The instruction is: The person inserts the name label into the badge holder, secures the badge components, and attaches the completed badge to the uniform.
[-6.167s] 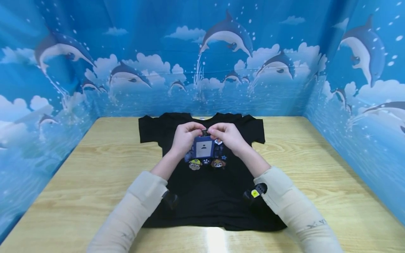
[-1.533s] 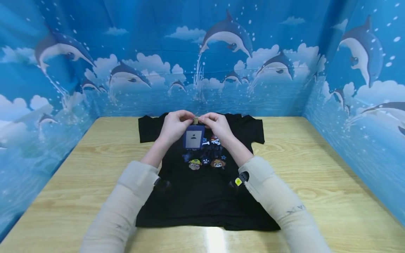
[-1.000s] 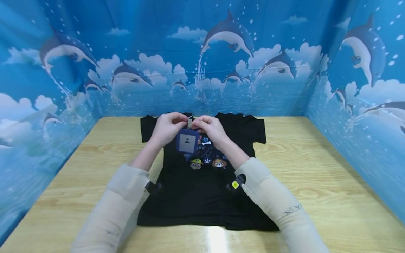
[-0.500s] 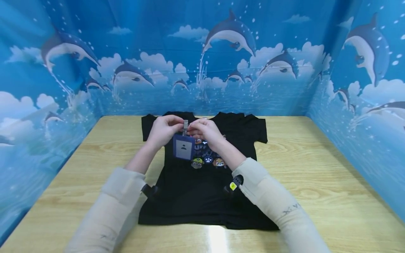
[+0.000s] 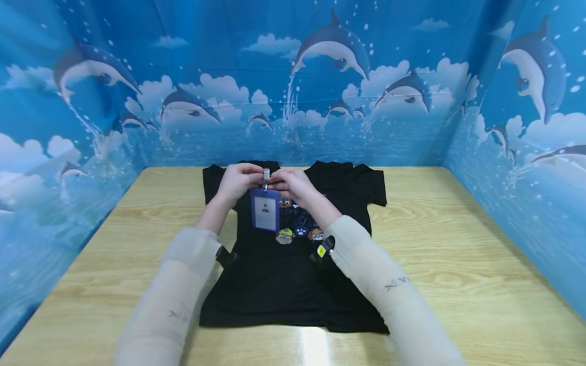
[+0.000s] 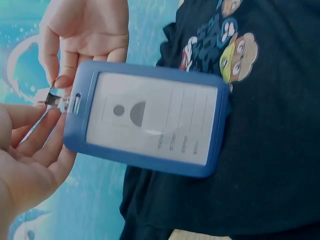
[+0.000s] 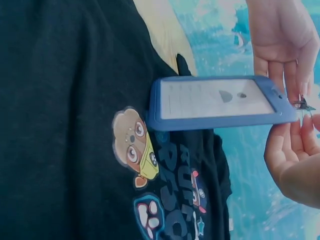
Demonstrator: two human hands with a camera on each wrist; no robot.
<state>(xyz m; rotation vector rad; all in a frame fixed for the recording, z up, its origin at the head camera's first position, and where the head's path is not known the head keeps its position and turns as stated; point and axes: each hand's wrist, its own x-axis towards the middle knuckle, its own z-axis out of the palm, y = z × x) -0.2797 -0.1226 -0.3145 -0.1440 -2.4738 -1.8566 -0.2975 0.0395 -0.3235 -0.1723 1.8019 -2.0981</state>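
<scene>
A blue badge holder (image 5: 265,216) with a pale card hangs upright from a small metal clip (image 5: 266,175), above the black T-shirt (image 5: 293,290). From the left side, my left hand (image 5: 238,180) pinches the clip between thumb and fingers. My right hand (image 5: 296,187) pinches the same clip from the right. Seen from the left wrist, the clip (image 6: 51,100) joins the slot at the badge holder (image 6: 152,120) top through a clear strap. The fingertips partly cover the clip. Nothing shows the clip fastened to the shirt.
The T-shirt lies spread face up, with its collar at the far side and a cartoon dog print (image 5: 285,236) on the chest. Under it is a wooden table (image 5: 458,264). A blue dolphin curtain (image 5: 293,132) encloses the back and sides.
Both hands and the badge holder have moved left from the shirt's middle. The clip has turned on its side view, and the badge holder, tilted earlier, now hangs straighter.
</scene>
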